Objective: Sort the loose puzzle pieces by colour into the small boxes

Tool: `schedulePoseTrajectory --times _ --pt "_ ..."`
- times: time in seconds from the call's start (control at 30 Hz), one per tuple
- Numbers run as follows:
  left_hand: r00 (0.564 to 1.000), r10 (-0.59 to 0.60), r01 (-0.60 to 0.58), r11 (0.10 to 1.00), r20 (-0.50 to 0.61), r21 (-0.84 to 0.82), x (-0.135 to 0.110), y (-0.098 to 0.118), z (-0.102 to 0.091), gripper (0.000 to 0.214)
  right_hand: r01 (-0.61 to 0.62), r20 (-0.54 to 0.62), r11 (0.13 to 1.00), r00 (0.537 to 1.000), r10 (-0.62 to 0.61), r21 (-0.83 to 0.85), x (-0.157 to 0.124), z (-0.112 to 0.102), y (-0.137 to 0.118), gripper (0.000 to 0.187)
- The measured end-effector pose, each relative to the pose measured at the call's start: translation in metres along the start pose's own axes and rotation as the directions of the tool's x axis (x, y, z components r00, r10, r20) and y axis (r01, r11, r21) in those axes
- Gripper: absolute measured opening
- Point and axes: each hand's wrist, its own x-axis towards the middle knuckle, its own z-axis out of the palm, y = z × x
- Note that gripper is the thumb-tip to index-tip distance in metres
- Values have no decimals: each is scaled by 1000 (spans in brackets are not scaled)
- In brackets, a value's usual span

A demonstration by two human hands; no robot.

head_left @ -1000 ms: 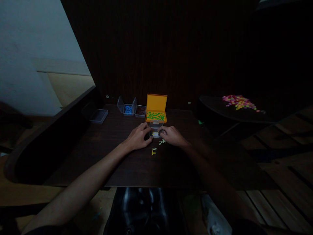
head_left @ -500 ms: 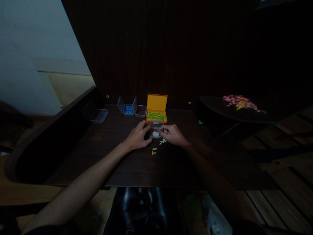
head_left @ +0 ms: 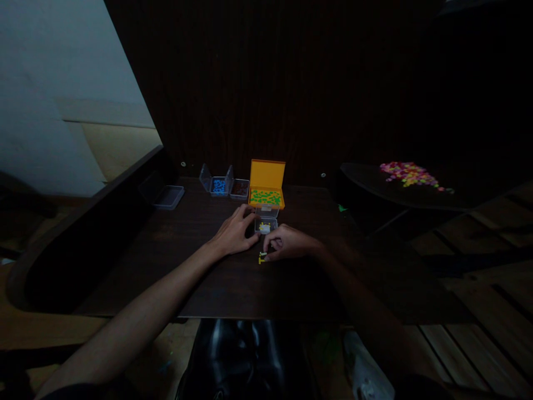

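Note:
A small clear plastic box point(head_left: 266, 231) stands with its lid up, small yellow pieces and a white patch inside. My left hand point(head_left: 237, 230) rests at its left side, thumb by the front corner and fingers by the hinge, holding it in place. On the dark table in front of the box, my right hand point(head_left: 287, 243) reaches down with thumb and index finger a little apart. Its fingertips are at a pale yellow piece point(head_left: 263, 254) and a deeper yellow piece point(head_left: 261, 260). Whether they touch these is too small to tell. Its palm hides the tabletop beneath.
Behind the box is an open orange case point(head_left: 267, 173) with green pieces. Left of it are clear boxes with blue pieces point(head_left: 219, 186) and dark reddish pieces point(head_left: 240, 189), and another clear box point(head_left: 170, 197). Colourful pieces point(head_left: 410, 174) are heaped on the right-hand ledge.
My right hand has moved out of the clear box, toward me, down to the yellow pieces on the table. It now covers the loose pale pieces. My left hand stays at the box.

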Motion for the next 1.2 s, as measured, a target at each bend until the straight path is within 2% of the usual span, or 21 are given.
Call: schedulePoseTrajectory --times 0.63,0.83,1.0,1.2 --pt "999 1 -3 999 35 47 0 -3 1 31 40 -6 998 999 -41 -57 0 1 0 10" --pt "999 1 -3 999 39 52 0 -2 1 30 10 -52 999 999 -12 -38 0 0 -3 11" --pt "999 -3 1 999 39 47 -1 -1 0 29 -19 -68 996 998 13 -92 0 0 -3 10" --pt "999 3 -5 999 36 38 0 0 0 28 60 -35 998 998 -60 -4 1 3 -2 19"
